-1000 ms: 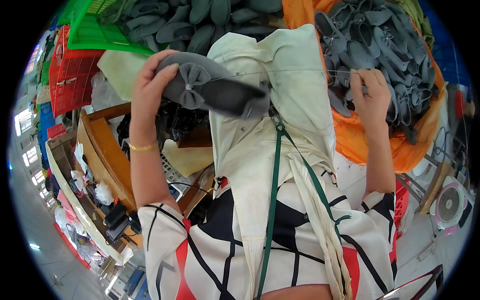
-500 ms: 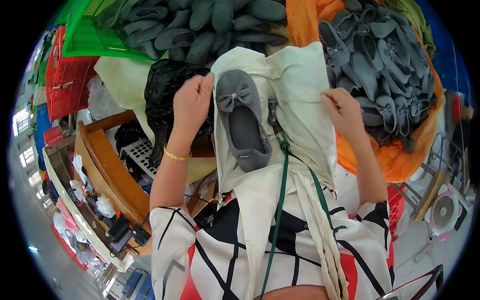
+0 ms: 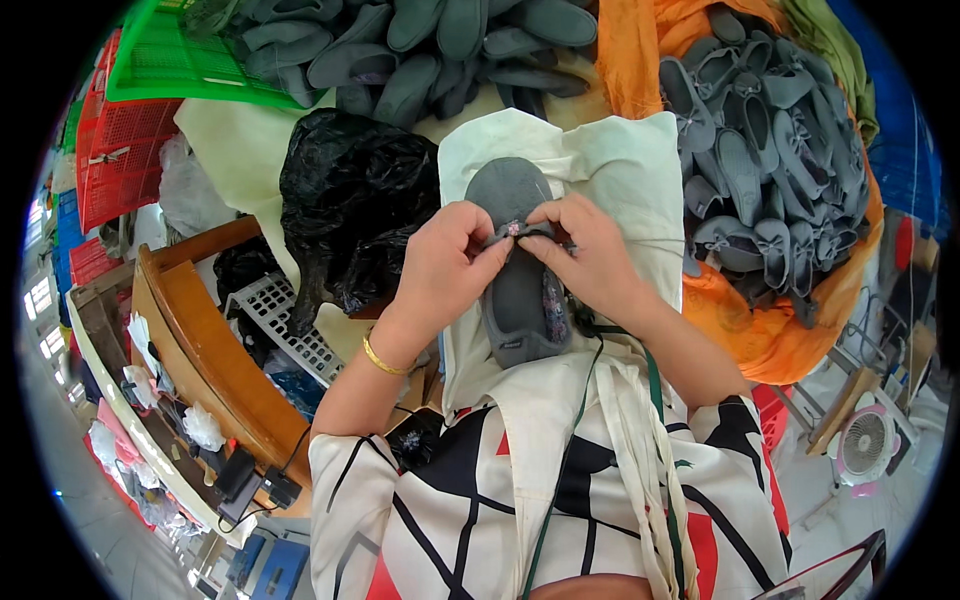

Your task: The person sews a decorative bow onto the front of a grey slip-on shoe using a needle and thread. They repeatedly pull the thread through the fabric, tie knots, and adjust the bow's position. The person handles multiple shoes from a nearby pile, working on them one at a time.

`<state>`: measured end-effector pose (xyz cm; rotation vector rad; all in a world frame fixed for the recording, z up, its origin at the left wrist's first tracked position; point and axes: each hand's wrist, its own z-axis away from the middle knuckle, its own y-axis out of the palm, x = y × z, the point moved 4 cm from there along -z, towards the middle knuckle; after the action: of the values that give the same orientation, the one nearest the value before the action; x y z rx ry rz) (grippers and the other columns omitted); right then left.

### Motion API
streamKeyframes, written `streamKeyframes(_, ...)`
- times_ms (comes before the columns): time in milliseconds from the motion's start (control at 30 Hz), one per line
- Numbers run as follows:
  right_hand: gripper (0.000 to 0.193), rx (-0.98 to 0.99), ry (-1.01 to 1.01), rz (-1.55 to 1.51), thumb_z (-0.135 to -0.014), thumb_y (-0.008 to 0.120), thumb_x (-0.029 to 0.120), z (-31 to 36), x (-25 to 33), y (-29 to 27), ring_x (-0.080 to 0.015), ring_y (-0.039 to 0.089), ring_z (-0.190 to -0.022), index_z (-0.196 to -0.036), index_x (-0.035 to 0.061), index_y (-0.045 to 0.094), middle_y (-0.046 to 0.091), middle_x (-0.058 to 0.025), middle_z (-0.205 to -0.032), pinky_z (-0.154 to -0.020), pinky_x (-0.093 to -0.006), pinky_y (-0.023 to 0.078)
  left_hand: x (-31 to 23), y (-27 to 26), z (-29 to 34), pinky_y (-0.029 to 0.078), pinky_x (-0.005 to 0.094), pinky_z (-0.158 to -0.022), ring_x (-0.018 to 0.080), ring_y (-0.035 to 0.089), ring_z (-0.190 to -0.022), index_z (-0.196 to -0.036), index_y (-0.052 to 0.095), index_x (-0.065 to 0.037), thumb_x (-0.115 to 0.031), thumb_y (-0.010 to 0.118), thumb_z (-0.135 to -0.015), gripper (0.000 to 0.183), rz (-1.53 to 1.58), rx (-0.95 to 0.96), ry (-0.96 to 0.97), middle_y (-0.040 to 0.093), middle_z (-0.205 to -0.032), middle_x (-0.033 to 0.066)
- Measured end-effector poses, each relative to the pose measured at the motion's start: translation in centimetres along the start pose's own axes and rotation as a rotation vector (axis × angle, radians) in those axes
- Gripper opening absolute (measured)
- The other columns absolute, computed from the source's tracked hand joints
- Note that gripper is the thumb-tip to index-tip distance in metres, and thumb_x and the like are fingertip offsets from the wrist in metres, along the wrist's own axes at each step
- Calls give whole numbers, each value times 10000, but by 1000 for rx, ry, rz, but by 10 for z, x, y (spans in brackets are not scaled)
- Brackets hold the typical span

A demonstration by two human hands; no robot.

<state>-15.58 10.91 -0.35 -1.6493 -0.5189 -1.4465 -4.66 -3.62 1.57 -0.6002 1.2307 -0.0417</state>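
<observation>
A grey cloth flat shoe [image 3: 515,300] with patterned lining lies toe away from me on white cloth [image 3: 625,165] over my lap. On its upper sits a grey bow [image 3: 514,229] with a small pinkish centre. My left hand [image 3: 450,262] pinches the bow's left side between thumb and fingers. From the other side, my right hand [image 3: 585,250] is closed on the bow's right side, its fingertips almost meeting the left ones. Dark green cord [image 3: 572,420] runs down my front from beneath the right wrist.
Grey shoes [image 3: 440,30] are heaped beyond my lap, next to a green basket [image 3: 190,65]. More bow-trimmed shoes [image 3: 740,165] fill an orange cloth bundle [image 3: 790,335] on the right. A black plastic bag [image 3: 345,200] and a wooden drawer [image 3: 205,340] stand left; a fan [image 3: 867,445] is at lower right.
Both hands have come inward from either side of the shoe and closed on its bow. The dark metal tool beside the shoe is now mostly covered by my right hand.
</observation>
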Motion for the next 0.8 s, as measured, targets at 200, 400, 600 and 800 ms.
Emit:
streamKeyframes(200, 220, -55, -141, 184, -792, 728, 44, 0, 6, 1, -284, 560, -723, -1003, 55, 663, 551, -108, -799, -632, -364, 466, -4, 2, -2, 468, 312, -569, 203, 557, -634, -896, 612, -44, -77, 742, -810, 159, -133, -62, 135, 567, -776, 74)
streamKeyframes(400, 209, -57, -138, 193, -790, 719, 37, -3, 4, 4, -281, 552, -709, -991, 59, 665, 533, -101, -789, -619, -370, 464, 2, 3, -3, 464, 281, -561, 160, 559, -624, -972, 684, -56, -67, 746, -806, 178, -161, -63, 175, 597, -802, 60)
streamKeyframes(600, 159, 2, -138, 260, -813, 688, 66, -7, 2, 5, -302, 571, -743, -966, 57, 648, 543, -108, -806, -641, -400, 471, 8, 6, -7, 430, 221, -541, 84, 520, -594, -940, 683, -45, -43, 740, -802, 150, -102, 1, 100, 587, -800, 34)
streamKeyframes(800, 182, 127, -29, 234, -835, 692, 163, -10, -5, 4, -336, 592, -799, -963, 50, 629, 572, -128, -845, -684, -432, 479, 15, 6, -13, 416, 222, -551, 66, 498, -607, -919, 661, -21, -64, 727, -800, 142, 21, 110, -23, 590, -808, 30)
